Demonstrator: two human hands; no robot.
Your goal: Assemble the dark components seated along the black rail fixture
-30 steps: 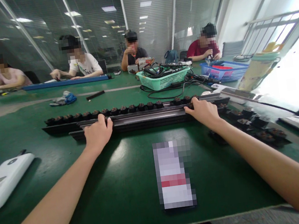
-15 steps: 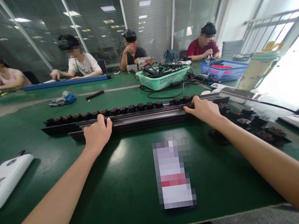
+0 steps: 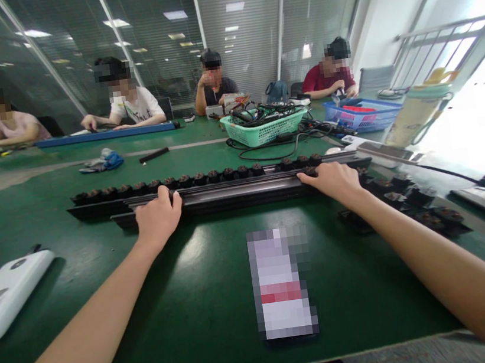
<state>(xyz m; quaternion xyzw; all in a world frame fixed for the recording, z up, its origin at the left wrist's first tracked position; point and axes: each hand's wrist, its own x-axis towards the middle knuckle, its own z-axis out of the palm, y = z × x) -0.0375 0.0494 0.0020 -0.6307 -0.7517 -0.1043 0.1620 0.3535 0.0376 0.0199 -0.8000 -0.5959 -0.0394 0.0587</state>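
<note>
A long black rail (image 3: 239, 192) with a shiny groove lies crosswise on the green table (image 3: 226, 326). Near its left part, my left hand (image 3: 158, 216) grips it, thumb and fingers closed on its edge. My right hand (image 3: 336, 180) is closed on the same rail further right, thumb pointing left. Directly behind runs another black rail (image 3: 94, 209) carrying a row of round black pieces (image 3: 185, 180) with brownish tops. More such black pieces (image 3: 435, 218) lie beyond my right forearm. The fingertips of both hands are partly hidden.
A phone-like blurred object (image 3: 281, 286) lies in front, a white device (image 3: 11, 295) at left. Behind are a gloves bundle (image 3: 102, 160), a green basket (image 3: 268, 129) of cables, a blue basket (image 3: 363, 116) and a bottle (image 3: 421, 110). Several people sit across the table.
My right hand has shifted very slightly, its fingers lying a little flatter on the rail. My left hand and the rails look unmoved.
</note>
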